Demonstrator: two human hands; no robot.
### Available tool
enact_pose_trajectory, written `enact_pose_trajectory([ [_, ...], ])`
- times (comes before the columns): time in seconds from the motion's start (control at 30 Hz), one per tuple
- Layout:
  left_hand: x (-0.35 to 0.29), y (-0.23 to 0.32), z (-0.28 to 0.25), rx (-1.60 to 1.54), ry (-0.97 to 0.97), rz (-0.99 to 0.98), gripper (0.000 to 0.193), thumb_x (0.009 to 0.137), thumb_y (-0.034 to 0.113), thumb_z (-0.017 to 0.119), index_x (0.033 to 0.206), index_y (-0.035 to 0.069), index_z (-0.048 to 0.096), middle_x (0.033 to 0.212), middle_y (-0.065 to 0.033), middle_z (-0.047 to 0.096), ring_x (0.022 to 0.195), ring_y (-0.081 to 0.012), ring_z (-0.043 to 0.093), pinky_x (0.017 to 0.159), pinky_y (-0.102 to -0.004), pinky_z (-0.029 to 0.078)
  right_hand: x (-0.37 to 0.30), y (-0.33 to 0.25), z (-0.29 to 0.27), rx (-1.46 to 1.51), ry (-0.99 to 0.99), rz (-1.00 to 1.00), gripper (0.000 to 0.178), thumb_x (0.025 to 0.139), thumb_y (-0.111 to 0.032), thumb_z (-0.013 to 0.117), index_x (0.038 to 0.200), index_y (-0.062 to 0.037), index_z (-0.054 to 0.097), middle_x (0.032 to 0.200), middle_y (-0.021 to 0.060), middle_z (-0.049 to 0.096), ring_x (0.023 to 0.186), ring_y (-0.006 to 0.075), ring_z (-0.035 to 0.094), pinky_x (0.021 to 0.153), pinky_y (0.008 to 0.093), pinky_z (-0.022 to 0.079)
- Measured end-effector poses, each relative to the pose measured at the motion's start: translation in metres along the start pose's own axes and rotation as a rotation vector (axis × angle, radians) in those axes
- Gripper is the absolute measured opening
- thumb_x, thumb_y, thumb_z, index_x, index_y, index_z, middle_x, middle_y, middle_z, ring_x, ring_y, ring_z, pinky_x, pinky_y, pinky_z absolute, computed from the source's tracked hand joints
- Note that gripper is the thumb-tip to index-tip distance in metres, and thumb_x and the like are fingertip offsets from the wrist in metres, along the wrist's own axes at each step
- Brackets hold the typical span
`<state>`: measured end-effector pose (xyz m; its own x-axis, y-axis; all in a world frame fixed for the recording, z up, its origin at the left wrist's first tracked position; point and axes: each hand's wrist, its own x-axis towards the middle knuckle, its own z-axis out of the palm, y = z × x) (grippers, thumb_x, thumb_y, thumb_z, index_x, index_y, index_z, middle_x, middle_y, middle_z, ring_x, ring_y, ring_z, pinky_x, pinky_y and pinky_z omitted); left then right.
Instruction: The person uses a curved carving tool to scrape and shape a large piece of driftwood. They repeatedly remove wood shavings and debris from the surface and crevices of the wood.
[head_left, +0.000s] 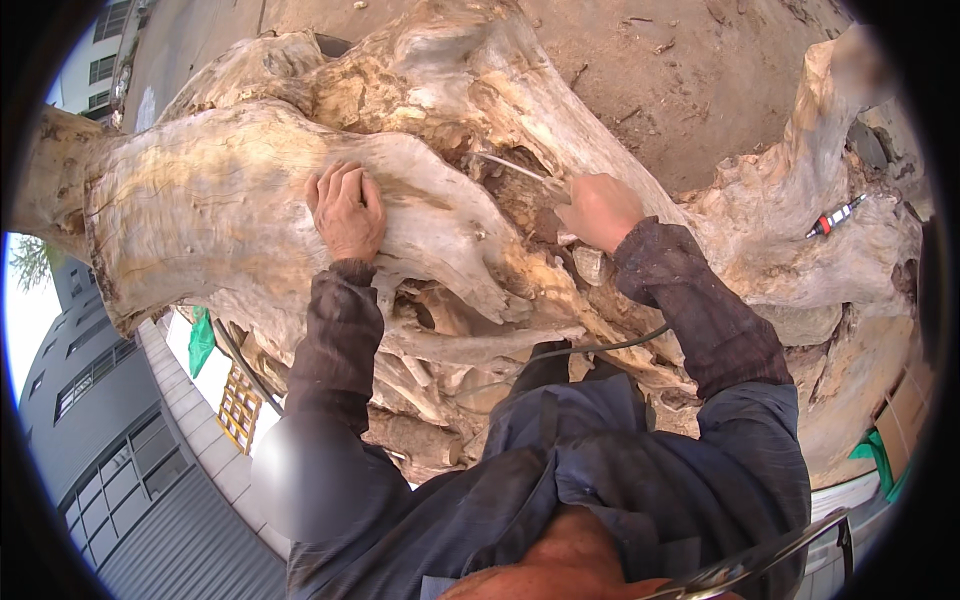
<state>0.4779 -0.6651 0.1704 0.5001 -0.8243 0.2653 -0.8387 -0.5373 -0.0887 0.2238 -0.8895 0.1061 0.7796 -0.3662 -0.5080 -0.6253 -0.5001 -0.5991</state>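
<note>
A large, pale, weathered tree trunk with twisted roots (210, 190) spreads in front of me. My left hand (347, 210) lies on its smooth rounded wood, fingers a little bent and holding nothing. Farther right, my right hand (603, 211) is closed around a thin hand tool with a long pale shaft (512, 165). The shaft points left into a dark, rough hollow between two root ridges. Most of the tool's grip is hidden by my fingers, so its exact kind does not show.
A small red and black tool (836, 217) lies on the root at the right. A dark cable (625, 343) runs across the wood below my right forearm. Bare brown ground (690, 95) stretches beyond, and a grey building (95, 400) stands at the left.
</note>
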Motion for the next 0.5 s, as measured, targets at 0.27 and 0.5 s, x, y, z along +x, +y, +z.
enact_pose_trajectory([
  [0.27,0.001,-0.003,0.002,-0.013,-0.014,0.006,0.009,0.093,0.013,0.062,0.097,0.007,0.068,0.114,-0.0057,0.071,0.12,-0.0264,0.06,0.112,-0.0475,0.033,-0.016,0.006,0.014,0.027,-0.103,-0.058,0.035,0.082,-0.031,0.073,0.078,0.0039,0.069,0.076,0.025,0.067,0.073,0.043,0.067,0.069,0.0514,0.052],
  [0.5,0.001,-0.001,0.001,-0.052,-0.011,0.041,0.008,0.093,0.011,0.062,0.097,0.008,0.068,0.114,-0.0055,0.072,0.117,-0.025,0.063,0.112,-0.0464,0.033,-0.044,0.041,0.021,0.102,-0.071,-0.046,0.041,0.082,-0.031,0.074,0.073,0.0084,0.067,0.066,0.028,0.062,0.063,0.0448,0.064,0.062,0.0515,0.05],
])
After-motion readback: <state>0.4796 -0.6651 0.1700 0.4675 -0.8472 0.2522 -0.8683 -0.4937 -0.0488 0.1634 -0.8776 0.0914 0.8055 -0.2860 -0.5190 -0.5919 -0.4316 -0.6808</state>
